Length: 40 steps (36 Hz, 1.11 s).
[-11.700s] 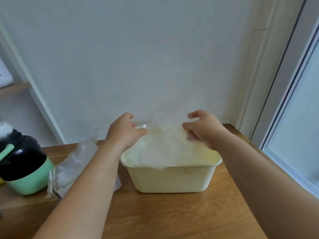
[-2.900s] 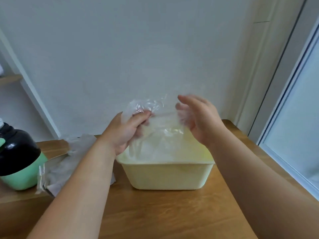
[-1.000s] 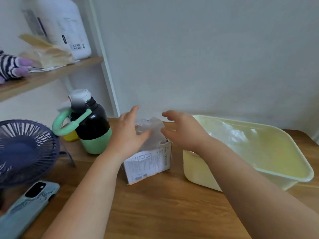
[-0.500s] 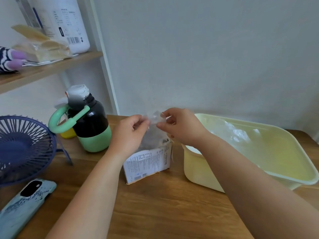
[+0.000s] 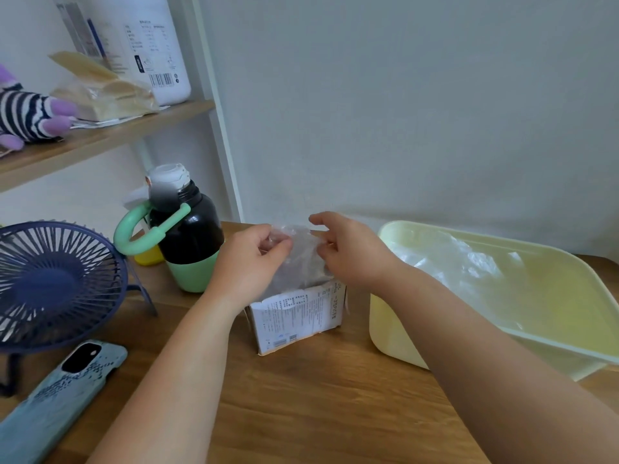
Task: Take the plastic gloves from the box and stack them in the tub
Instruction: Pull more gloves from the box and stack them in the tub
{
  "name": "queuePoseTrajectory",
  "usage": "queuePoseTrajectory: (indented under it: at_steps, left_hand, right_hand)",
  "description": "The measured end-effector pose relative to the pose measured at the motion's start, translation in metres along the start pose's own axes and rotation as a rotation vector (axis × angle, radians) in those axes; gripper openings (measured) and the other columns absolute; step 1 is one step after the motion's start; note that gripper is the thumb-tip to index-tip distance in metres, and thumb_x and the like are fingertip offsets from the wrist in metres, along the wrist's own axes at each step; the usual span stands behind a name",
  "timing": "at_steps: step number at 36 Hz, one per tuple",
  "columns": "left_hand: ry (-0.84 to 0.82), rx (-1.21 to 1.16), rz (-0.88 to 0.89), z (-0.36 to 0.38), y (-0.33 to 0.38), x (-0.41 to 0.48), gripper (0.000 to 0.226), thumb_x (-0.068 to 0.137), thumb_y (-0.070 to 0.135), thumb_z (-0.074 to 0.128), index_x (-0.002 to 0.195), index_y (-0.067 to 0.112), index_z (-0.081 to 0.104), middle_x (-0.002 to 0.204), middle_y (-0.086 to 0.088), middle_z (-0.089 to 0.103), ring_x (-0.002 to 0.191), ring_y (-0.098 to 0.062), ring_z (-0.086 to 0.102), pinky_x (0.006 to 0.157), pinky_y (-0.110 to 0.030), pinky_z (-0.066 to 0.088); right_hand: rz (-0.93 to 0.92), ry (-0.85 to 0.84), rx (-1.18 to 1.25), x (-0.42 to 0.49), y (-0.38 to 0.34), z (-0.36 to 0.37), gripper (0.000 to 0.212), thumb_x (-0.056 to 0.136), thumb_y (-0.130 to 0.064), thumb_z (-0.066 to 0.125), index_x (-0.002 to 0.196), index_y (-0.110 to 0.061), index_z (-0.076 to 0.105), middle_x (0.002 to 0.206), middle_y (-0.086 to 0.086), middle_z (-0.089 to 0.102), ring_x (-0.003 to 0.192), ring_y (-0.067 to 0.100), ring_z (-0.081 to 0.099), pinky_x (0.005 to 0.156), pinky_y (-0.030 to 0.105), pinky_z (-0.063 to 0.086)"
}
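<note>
Fingers of my left hand [image 5: 248, 262] and right hand [image 5: 351, 254] pinch a clear glove [image 5: 301, 259] standing upright out of the box [image 5: 298, 321]; the tub [image 5: 388, 326] lies just to the right, nearer my right hand.

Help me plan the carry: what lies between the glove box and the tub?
Only a bare strip of wooden table between box and tub, seen in the head view. The left hand and right hand pinch a glove above the box.

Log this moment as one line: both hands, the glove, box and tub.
left hand: pinches glove | right hand: pinches glove | glove: partly out of box | box: upright on table, beside tub | tub: holds clear gloves
</note>
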<state>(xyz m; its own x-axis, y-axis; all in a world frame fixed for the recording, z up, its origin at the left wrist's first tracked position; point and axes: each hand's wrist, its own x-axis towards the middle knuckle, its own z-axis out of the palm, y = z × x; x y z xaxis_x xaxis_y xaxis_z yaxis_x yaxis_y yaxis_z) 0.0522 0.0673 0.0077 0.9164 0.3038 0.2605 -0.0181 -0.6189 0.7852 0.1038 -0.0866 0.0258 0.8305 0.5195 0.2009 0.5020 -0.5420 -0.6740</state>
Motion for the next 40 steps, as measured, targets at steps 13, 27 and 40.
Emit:
queuePoseTrajectory:
  at_steps: [13, 27, 40]
  left_hand:
    - [0.373, -0.143, -0.183, -0.005, -0.006, 0.003, 0.019, 0.099, 0.028, 0.047, 0.097, 0.012, 0.057, 0.091, -0.006, 0.063, 0.087, -0.025, 0.063, 0.084, -0.049, 0.053]
    - [0.488, -0.549, 0.1, -0.017, 0.005, 0.003, 0.01, 0.095, 0.025, 0.052, 0.092, 0.031, 0.06, 0.092, 0.012, 0.064, 0.091, -0.003, 0.062, 0.084, -0.024, 0.047]
    - [-0.098, -0.478, 0.328, -0.016, 0.069, -0.001, 0.023, 0.101, 0.014, 0.045, 0.087, 0.025, 0.06, 0.067, 0.009, 0.059, 0.058, -0.011, 0.054, 0.063, -0.023, 0.049]
  right_hand:
    - [0.051, -0.032, -0.262, 0.007, -0.006, 0.012, 0.043, 0.092, -0.006, 0.042, 0.133, -0.02, 0.045, 0.115, 0.009, 0.061, 0.095, 0.023, 0.058, 0.07, 0.027, 0.043]
    - [0.039, -0.286, -0.283, 0.005, -0.017, 0.014, 0.022, 0.092, -0.014, 0.046, 0.101, -0.016, 0.066, 0.094, -0.002, 0.06, 0.091, 0.02, 0.058, 0.07, 0.023, 0.047]
    - [-0.193, -0.035, 0.453, -0.023, -0.04, -0.065, 0.086, 0.066, -0.004, 0.055, 0.129, -0.054, 0.023, 0.131, -0.025, 0.036, 0.124, 0.002, 0.037, 0.088, 0.019, 0.039]
